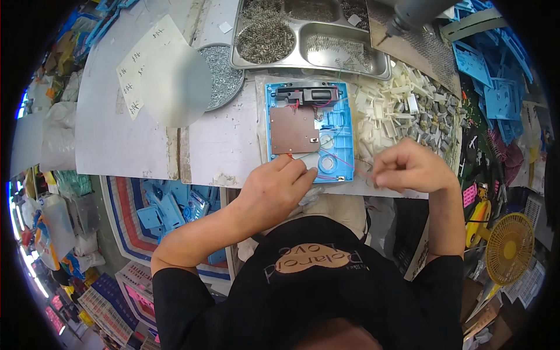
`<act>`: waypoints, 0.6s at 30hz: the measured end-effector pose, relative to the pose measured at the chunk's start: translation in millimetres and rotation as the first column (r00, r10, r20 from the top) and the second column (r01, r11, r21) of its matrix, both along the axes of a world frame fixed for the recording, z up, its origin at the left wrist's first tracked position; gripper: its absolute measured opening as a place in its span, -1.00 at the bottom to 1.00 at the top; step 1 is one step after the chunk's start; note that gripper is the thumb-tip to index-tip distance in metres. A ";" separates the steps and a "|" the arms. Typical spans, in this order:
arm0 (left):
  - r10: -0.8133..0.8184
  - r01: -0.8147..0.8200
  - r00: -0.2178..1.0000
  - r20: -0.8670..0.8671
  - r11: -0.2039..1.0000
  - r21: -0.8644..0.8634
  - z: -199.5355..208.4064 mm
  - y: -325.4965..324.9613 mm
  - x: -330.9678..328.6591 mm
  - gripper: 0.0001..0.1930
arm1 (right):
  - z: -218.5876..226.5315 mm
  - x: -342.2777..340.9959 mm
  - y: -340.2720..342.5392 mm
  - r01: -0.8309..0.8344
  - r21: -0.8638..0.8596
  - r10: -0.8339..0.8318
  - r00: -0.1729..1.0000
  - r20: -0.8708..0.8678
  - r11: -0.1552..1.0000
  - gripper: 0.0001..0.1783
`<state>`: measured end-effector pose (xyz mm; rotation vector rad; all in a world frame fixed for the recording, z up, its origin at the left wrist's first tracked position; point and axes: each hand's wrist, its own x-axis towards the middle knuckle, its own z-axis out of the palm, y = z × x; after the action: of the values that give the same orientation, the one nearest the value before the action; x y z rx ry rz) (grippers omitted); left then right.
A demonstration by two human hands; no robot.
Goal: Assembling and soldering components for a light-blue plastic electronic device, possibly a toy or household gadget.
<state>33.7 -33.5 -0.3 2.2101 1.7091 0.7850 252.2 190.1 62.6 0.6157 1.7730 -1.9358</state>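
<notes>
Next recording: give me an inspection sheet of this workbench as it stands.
Surface: pale worktable, scuffed.
Job's things: blue plastic housing lying open, brown circuit board inside.
Clutter: white plastic parts, steel tray of small metal parts, round dish of screws, paper note.
Hands: left hand on the housing's lower edge; right hand closed beside it, contents not clear.
Cables: thin wires cross the housing.
Surroundings: yellow fan, blue parts.

Single head-worn fisheye view, looking steeply down, close over the workbench
</notes>
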 end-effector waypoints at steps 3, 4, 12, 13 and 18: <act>0.028 -0.028 0.999 0.023 1.000 -0.006 -6.6 2.2 3.8 -0.67 | 11.8 7.0 7.2 -0.129 0.335 0.166 0.983 -0.082 0.933 -0.78; 0.031 -0.031 0.999 0.032 0.999 -0.011 -7.5 2.2 3.5 -0.68 | 13.6 6.8 9.8 -0.159 0.509 0.234 0.968 -0.087 0.846 -0.80; 0.057 -0.055 0.995 0.078 0.998 -0.025 0.8 6.9 4.7 -0.70 | -40.1 -65.1 38.7 0.193 0.980 0.261 0.944 -0.200 0.051 -0.65; 0.061 -0.059 0.995 0.081 0.998 -0.021 0.1 6.2 5.0 -0.70 | -49.7 -74.6 41.4 0.216 0.975 0.305 0.927 -0.219 0.042 -0.66; 0.082 -0.080 0.991 0.105 0.996 -0.029 -1.0 4.9 6.3 -0.72 | -53.5 -73.9 64.5 0.308 0.951 0.405 0.869 -0.286 0.010 -0.84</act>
<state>40.0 -28.6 -1.3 2.0553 1.7566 0.8791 178.3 254.6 9.1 0.3547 3.4113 -0.2185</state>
